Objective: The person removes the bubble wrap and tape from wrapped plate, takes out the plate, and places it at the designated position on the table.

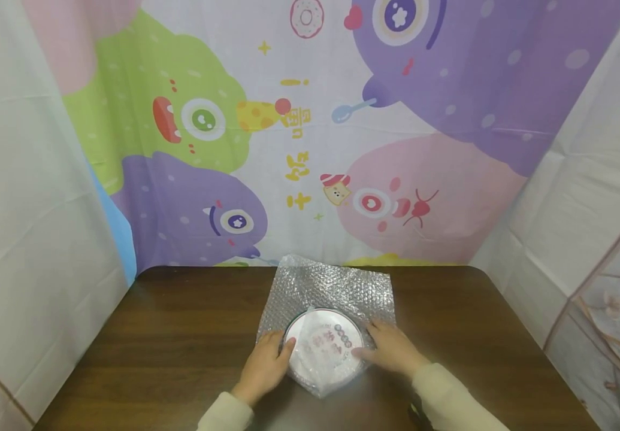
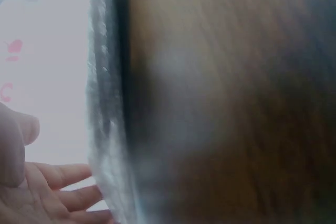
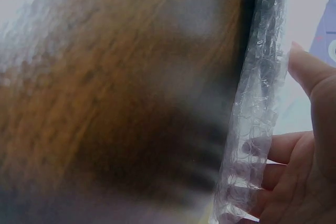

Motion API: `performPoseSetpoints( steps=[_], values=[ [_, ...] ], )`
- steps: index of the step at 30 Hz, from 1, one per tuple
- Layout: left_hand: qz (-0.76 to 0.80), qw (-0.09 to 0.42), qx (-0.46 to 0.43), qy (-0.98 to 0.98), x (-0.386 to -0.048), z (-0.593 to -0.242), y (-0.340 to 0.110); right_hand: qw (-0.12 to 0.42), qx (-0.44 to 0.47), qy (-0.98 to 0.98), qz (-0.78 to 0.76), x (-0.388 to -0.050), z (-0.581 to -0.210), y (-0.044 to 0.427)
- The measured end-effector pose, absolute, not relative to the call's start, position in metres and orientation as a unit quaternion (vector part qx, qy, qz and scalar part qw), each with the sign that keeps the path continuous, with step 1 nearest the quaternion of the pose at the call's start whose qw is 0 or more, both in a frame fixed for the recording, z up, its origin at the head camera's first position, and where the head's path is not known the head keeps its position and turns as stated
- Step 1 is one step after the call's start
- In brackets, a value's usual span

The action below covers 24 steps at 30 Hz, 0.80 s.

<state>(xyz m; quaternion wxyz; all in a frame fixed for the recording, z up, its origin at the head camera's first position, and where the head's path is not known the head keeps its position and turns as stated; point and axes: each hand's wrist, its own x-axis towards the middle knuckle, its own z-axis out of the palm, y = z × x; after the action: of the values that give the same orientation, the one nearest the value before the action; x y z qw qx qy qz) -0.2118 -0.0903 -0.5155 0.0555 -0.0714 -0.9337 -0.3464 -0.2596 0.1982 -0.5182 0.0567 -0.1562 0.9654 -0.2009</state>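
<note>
A round white plate (image 1: 323,344) with a coloured rim and printed red and grey marks lies face up, near the front of the table. Clear bubble wrap (image 1: 331,287) spreads behind it, and part of the wrap covers its front portion. My left hand (image 1: 263,365) is at the plate's left side, its thumb over the rim. In the left wrist view, its extended fingers (image 2: 79,198) touch the wrapped edge. My right hand (image 1: 396,350) is on the opposite side, thumb over the plate. The right wrist view shows its fingers (image 3: 278,174) against the bubble wrap, their tips partly behind it.
The dark brown wooden table (image 1: 153,335) extends to both sides. A small dark object (image 1: 416,414) sits partly hidden by my right sleeve. A cartoon-printed curtain (image 1: 299,149) hangs at the table's back edge, with pale curtains left and right.
</note>
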Motion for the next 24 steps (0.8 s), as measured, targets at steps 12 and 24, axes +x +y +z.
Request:
performPoseSetpoints(
  steps=[12, 24],
  values=[
    [-0.321, 0.014, -0.098, -0.942, -0.2168, -0.5220, -0.0952, 0.057, -0.156, 0.965, -0.204, -0.2593, -0.5173, 0.1978],
    [-0.308, 0.019, -0.089, -0.947, -0.2173, -0.5219, -0.0924, -0.026, -0.218, 0.945, -0.240, -0.2611, -0.5098, 0.1897]
  ],
)
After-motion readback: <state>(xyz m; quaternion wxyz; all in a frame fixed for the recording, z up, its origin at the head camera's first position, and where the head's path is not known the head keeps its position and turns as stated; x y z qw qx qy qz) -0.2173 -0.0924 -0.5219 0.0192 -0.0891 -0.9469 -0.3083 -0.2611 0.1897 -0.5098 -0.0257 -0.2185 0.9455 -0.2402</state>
